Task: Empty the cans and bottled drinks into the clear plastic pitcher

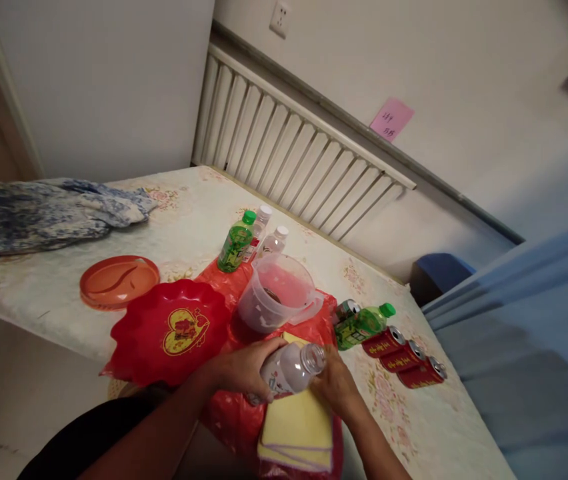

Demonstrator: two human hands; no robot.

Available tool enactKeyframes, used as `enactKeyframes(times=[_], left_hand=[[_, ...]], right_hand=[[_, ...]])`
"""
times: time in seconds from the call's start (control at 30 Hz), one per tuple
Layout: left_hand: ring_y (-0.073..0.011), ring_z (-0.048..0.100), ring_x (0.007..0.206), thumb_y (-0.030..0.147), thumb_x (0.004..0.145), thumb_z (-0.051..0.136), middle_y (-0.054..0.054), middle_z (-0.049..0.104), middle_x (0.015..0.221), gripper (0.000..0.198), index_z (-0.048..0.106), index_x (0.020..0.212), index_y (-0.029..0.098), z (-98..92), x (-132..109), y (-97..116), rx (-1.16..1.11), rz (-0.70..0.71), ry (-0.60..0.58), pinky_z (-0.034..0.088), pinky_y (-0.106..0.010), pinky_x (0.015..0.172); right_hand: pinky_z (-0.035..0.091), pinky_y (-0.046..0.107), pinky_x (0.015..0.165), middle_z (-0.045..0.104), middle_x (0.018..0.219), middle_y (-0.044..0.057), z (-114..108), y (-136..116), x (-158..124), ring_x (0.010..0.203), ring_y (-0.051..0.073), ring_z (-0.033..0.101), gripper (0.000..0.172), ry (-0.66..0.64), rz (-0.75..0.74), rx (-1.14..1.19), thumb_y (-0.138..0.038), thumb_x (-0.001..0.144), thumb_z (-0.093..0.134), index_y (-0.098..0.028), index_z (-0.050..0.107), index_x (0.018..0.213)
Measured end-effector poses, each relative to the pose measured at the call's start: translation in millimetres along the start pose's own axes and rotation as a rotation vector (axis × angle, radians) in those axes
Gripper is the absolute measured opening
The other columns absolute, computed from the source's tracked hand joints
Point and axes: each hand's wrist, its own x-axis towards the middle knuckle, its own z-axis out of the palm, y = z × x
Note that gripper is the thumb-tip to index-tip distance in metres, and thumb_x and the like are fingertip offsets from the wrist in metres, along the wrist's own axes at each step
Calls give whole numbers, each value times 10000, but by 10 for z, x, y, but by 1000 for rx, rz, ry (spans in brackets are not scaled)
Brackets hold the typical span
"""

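A clear plastic bottle (pixel 291 369) with an uncapped mouth is gripped around its body by my left hand (pixel 247 367). It leans to the right over a stack of yellow cloths (pixel 298 423). My right hand (pixel 337 381) is curled beside the bottle's neck, at the right edge of the cloths. Its fingertips are partly hidden behind the bottle, and what they hold, if anything, does not show. Just beyond the hands stands a translucent measuring jug (pixel 259 310) with a handle and something dark inside. Red plastic sheeting (pixel 229 423) lies beneath these things.
A red scalloped tray (pixel 137 337) and an orange round lid (pixel 101 293) lie left. Behind the jug stand a green bottle (pixel 237 247) and two clear bottles. Right, another green bottle (pixel 364 327) lies with several cans (pixel 421 373). Patterned fabric (pixel 54 217) covers the far left.
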Motion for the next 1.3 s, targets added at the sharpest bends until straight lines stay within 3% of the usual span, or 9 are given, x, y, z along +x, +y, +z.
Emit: enactKeyframes(times=[0.07,0.2,0.3,0.43,0.57,0.77,1.1,1.3], left_hand=[[-326,538,1207,200,509,792,-54,596,1291,860,506,1319,243,3,7,-8,20,9,15,454,-390,993],[-332,533,1220,202,506,797,-58,603,1297,854,517,1313,227,9,19,-16,21,11,10,465,-377,981],[-326,568,1174,210,513,798,-61,620,1269,848,520,1315,224,9,18,6,11,8,15,474,-375,962],[-331,547,1198,206,515,807,-57,593,1312,865,522,1332,232,3,19,36,2,38,20,455,-374,987],[-332,532,1217,203,506,809,-50,583,1325,885,515,1339,243,9,39,11,-18,79,15,437,-391,1012],[-314,539,1217,190,492,816,-50,582,1326,924,493,1356,241,21,44,-14,-57,47,12,424,-382,1029],[-328,510,1249,187,524,797,-52,572,1342,890,493,1359,233,27,41,-22,-60,60,19,426,-391,1027],[-329,515,1248,196,534,796,-59,570,1350,886,486,1363,230,29,29,-3,-22,66,19,429,-402,1033]], right_hand=[[473,312,728,630,832,43,61,-2,-54,795,214,597,167,-19,27,-43,-178,672,612,-207,667,826],[448,284,646,620,779,31,44,-18,-42,691,186,562,159,-8,64,-17,-179,674,587,-189,644,822],[447,275,626,619,780,22,-198,-125,9,668,172,554,166,-23,79,79,-259,726,608,-182,636,870],[452,277,694,615,880,22,-687,-493,34,778,181,564,339,-50,59,388,-415,789,684,-200,620,1043],[436,273,718,602,936,27,-951,-934,12,807,174,541,289,-152,-115,329,-421,830,681,-224,638,1038],[442,303,752,613,935,32,-924,-1161,16,824,192,553,229,-189,-296,155,-388,868,659,-247,673,1048],[431,295,722,609,884,13,-868,-1144,21,787,178,555,173,-194,-289,51,-372,879,659,-239,667,989],[446,286,678,647,861,18,-829,-1092,3,750,180,568,255,-129,-196,86,-409,815,717,-230,692,994]])
